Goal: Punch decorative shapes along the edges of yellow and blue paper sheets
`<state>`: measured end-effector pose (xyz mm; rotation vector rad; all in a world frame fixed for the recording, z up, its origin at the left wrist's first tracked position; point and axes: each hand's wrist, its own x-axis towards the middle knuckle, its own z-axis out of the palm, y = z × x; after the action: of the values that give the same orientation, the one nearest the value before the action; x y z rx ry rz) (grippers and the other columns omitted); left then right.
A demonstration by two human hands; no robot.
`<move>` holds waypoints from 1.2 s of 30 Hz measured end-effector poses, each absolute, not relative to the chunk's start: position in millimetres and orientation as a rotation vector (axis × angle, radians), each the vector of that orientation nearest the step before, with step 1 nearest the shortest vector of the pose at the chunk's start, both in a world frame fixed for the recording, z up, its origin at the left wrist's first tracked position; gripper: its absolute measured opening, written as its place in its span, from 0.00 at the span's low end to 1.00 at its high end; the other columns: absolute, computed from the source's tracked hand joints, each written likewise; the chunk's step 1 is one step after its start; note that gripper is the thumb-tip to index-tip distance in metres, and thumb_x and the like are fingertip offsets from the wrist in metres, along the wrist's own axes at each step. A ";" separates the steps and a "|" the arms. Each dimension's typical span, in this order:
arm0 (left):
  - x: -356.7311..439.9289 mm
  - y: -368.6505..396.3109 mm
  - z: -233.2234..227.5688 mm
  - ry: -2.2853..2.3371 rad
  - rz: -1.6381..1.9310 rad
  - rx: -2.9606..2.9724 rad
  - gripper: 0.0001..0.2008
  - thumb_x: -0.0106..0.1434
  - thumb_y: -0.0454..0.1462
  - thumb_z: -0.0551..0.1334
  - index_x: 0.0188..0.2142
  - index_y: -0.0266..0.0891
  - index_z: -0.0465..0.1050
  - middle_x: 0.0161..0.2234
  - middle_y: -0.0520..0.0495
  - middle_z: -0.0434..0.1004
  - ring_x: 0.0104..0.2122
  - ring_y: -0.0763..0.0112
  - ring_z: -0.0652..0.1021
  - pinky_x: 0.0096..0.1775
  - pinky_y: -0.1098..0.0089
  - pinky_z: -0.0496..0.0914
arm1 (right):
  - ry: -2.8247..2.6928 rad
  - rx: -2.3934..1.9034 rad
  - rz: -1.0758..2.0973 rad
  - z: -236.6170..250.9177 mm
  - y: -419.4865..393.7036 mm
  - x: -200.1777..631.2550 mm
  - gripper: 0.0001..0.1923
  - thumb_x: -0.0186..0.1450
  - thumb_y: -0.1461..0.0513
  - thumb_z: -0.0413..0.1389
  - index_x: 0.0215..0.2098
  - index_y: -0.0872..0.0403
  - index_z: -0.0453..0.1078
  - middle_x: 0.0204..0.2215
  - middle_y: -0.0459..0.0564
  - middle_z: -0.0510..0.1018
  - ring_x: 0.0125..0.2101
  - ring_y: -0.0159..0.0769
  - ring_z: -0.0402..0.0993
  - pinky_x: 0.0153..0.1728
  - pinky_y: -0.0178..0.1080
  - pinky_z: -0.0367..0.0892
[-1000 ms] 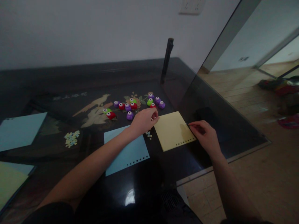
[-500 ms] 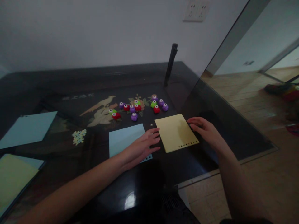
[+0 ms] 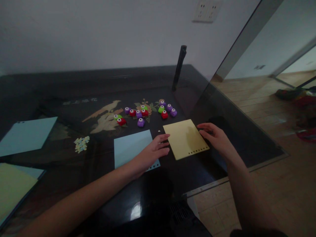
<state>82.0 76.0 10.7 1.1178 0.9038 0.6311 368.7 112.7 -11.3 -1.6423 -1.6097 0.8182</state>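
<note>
A yellow sheet [image 3: 185, 139], one edge already punched with holes, is flanked on the dark table [image 3: 74, 85] by the left hand [image 3: 151, 152] and right hand [image 3: 215, 138], fingers spread, gripping nothing. Small punches [image 3: 145, 112] lie beyond, unused.

A room in a home is shown. This is suggested by the glossy black lacquered table [image 3: 74, 85] inlaid with a pale bird motif at centre, the white wall socket [image 3: 206, 10] at upper right, and the wooden plank floor [image 3: 259, 98] at far right.
</note>
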 end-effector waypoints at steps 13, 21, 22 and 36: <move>168.6 52.6 -5.7 0.816 0.413 2.770 0.15 0.63 0.41 0.60 0.45 0.33 0.72 0.57 0.36 0.67 0.59 0.49 0.65 0.59 0.49 0.59 | -2.330 -1.364 0.310 -22.5 207.3 324.8 0.07 0.62 0.65 0.54 0.30 0.55 0.75 0.32 0.54 0.77 0.37 0.42 0.72 0.44 0.45 0.65; 164.4 55.8 -17.8 0.957 0.398 2.754 0.22 0.63 0.43 0.60 0.53 0.33 0.66 0.58 0.38 0.66 0.58 0.52 0.64 0.60 0.52 0.58 | -2.381 -1.320 0.298 -31.5 202.7 328.9 0.08 0.63 0.64 0.53 0.32 0.55 0.74 0.32 0.55 0.75 0.36 0.43 0.71 0.43 0.45 0.65; 163.9 56.2 -17.5 0.953 0.391 2.759 0.22 0.64 0.43 0.60 0.53 0.33 0.66 0.58 0.38 0.66 0.58 0.52 0.65 0.60 0.52 0.58 | -2.379 -1.319 0.301 -31.3 202.3 329.2 0.08 0.63 0.64 0.53 0.32 0.55 0.73 0.32 0.55 0.75 0.36 0.43 0.71 0.43 0.45 0.65; 122.8 66.5 12.9 0.684 0.522 2.709 0.21 0.67 0.37 0.56 0.59 0.38 0.62 0.60 0.41 0.65 0.58 0.58 0.67 0.59 0.56 0.60 | -2.331 -1.359 0.279 -23.1 195.0 332.9 0.08 0.63 0.61 0.52 0.32 0.53 0.73 0.32 0.54 0.75 0.36 0.44 0.71 0.41 0.46 0.66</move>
<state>122.8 66.5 12.9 2.7090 0.6842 0.5219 332.9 195.0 -23.1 -1.3592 -2.3311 0.2789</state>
